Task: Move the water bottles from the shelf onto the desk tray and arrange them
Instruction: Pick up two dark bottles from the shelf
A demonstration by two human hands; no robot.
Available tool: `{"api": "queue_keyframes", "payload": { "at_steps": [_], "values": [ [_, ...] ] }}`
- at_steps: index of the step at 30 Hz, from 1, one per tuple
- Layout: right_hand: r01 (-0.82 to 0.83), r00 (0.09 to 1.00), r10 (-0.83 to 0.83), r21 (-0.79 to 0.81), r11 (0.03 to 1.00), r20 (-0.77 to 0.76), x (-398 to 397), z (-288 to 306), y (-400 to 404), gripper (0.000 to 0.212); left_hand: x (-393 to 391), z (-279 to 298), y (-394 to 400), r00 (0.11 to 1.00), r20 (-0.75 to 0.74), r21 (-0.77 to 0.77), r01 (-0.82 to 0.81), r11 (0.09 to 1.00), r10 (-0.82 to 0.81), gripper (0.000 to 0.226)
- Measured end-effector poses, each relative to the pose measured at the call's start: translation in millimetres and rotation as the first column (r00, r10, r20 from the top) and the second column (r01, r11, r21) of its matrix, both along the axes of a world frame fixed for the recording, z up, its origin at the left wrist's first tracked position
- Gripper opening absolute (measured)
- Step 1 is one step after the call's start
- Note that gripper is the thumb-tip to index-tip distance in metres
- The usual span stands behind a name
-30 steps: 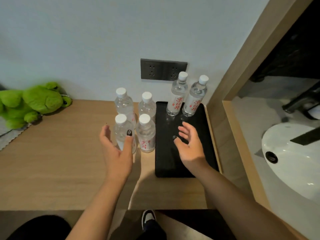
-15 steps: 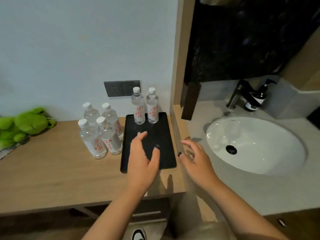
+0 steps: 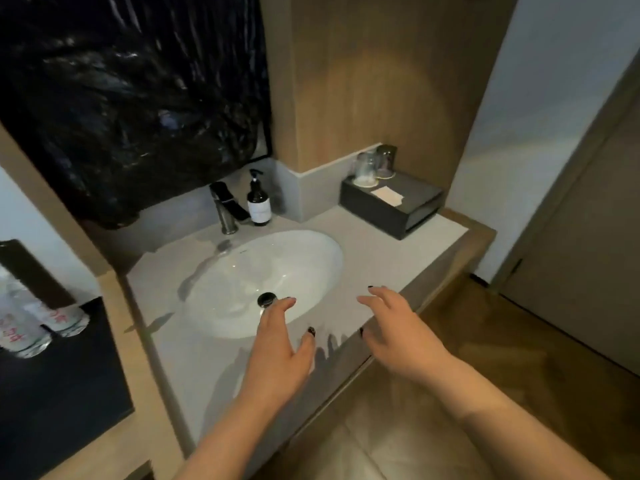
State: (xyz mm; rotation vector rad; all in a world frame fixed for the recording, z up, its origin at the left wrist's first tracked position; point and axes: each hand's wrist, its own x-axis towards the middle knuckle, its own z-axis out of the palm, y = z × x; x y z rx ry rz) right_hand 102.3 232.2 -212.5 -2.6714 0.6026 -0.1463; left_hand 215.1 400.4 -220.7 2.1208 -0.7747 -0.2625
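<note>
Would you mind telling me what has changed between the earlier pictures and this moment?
The view has swung right, from the desk to the sink. Both hands went with it: the left hand and right hand now hover open over the counter. The two bottles stay on the black tray. Nothing was picked up.

Both empty hands, left hand (image 3: 278, 355) and right hand (image 3: 398, 332), have swung away from the tray (image 3: 62, 393) to hover over the sink counter's (image 3: 381, 244) front edge.

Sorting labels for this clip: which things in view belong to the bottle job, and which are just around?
Job: water bottles; black tray; left hand; right hand.
Around: sink; faucet; soap dispenser; dark box; glasses.
</note>
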Motion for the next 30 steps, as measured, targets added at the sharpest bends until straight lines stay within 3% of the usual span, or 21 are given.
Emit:
{"api": "queue_keyframes", "payload": {
  "at_steps": [7,11,21,27,30],
  "values": [
    [0.124,0.967,-0.166,-0.215,0.969,-0.193,-62.7,3.5,-97.3,0.069,0.6,-9.6,-98.1,0.951,0.051,0.126,0.297,0.946,-0.306,0.051],
    [0.232,0.925,-0.28,-0.2,0.952,-0.259,-64.7,3.0,-149.0,0.074,17.4,-18.9,-165.2,0.901,0.082,0.177,0.408,0.896,-0.426,0.05],
    [0.456,0.849,-0.456,-0.065,0.888,-0.265,-27.9,-20.6,-280.9,0.079,59.1,-33.5,-330.4,0.808,-0.058,0.222,0.583,0.782,-0.586,0.054],
    [0.479,0.83,-0.469,-0.043,0.877,-0.301,-25.3,-27.5,-336.0,0.081,67.3,-38.8,-402.3,0.67,0.108,0.417,0.64,0.646,-0.734,0.068],
    [0.502,0.817,-0.491,-0.048,0.864,-0.301,-34.3,-26.4,-371.0,0.082,62.5,-40.2,-440.7,0.637,0.11,0.442,0.656,0.612,-0.763,0.071]
  ]
}}
